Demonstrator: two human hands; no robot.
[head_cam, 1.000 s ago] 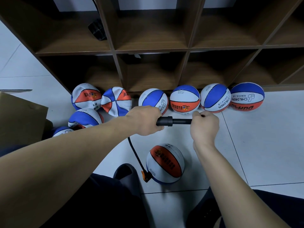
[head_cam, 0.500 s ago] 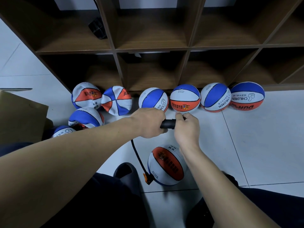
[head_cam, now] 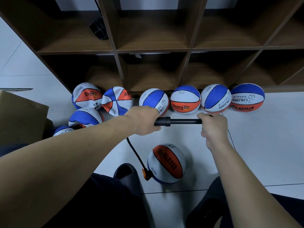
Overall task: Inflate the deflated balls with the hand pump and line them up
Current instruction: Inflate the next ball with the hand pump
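Right hand grips handle, rod drawn out again from black hand pump barrel clasped by left hand: new stroke. Orange-white-blue ball below pump, hose attached, nearly round.

You faced a dark brown wooden cubby shelf filling the view from ten to two o'clock, its open compartments deep in shadow. A pale wall showed behind the top row. Beneath you lay a floor of large white tiles with thin dark grout lines. At nine o'clock stood a brown cardboard box. The light was cool and even.
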